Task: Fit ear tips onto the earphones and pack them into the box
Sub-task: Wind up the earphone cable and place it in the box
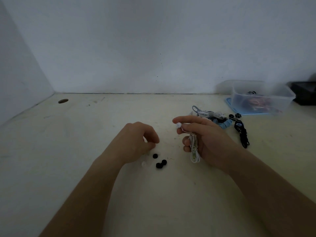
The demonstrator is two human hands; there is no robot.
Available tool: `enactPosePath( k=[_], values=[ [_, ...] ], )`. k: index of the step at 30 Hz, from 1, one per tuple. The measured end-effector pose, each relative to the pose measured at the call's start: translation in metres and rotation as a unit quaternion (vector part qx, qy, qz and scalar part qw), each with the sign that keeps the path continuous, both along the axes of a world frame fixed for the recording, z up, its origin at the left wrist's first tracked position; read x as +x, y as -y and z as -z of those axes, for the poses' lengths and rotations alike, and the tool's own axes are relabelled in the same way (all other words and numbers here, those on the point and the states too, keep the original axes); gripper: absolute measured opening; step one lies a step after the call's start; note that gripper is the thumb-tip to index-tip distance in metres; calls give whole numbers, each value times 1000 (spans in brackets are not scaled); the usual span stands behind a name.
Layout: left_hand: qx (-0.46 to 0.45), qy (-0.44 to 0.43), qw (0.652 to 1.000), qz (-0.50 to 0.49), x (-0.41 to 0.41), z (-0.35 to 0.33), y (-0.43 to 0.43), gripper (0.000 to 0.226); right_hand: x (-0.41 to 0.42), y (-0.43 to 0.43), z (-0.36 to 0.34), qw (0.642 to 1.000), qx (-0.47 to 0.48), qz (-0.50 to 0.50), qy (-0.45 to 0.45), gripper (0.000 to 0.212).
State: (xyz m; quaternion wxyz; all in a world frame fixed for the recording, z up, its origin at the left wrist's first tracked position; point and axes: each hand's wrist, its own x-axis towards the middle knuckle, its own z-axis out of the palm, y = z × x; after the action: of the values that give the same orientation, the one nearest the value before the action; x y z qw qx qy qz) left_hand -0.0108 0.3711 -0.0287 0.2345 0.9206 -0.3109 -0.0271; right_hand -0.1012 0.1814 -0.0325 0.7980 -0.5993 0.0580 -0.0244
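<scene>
Now our right hand (207, 142) curls round a coiled white earphone (193, 151), thumb and forefinger pinching its rounded bud. Our left hand (138, 139) bunches its fingertips; whether they pinch anything, we cannot tell. Three round black tips (159, 161) lie at its five o'clock, the clear plastic box (261, 98) at two.

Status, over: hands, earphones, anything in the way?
Right hand grips coiled white earphones, bud pinched. Left hand curled beside black ear tips, hold unclear. Earphone pile lies before box.

Black ear tips (159, 161), white earphones (193, 147), blue lid (230, 104)
</scene>
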Motion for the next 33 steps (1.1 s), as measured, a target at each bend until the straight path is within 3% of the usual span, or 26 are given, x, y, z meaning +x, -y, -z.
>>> enactPosePath(
  k=[4,9,17,23,33],
  values=[
    [-139,-2,990,-28,-4,-4,2,19,0,1,3,1000,-22,17,11,18],
    [-322,-135,937,-23,-18,-12,9,14,0,2,5,997,-53,40,39,16],
    [-391,-263,882,-4,-21,-9,12,22,1,3,8,994,-72,38,79,17],
    [-440,-312,842,-3,-19,-4,15,36,0,2,8,989,-102,37,98,14],
    [-488,-400,776,15,-19,-8,16,25,1,0,7,983,-121,69,121,15]
  ],
)
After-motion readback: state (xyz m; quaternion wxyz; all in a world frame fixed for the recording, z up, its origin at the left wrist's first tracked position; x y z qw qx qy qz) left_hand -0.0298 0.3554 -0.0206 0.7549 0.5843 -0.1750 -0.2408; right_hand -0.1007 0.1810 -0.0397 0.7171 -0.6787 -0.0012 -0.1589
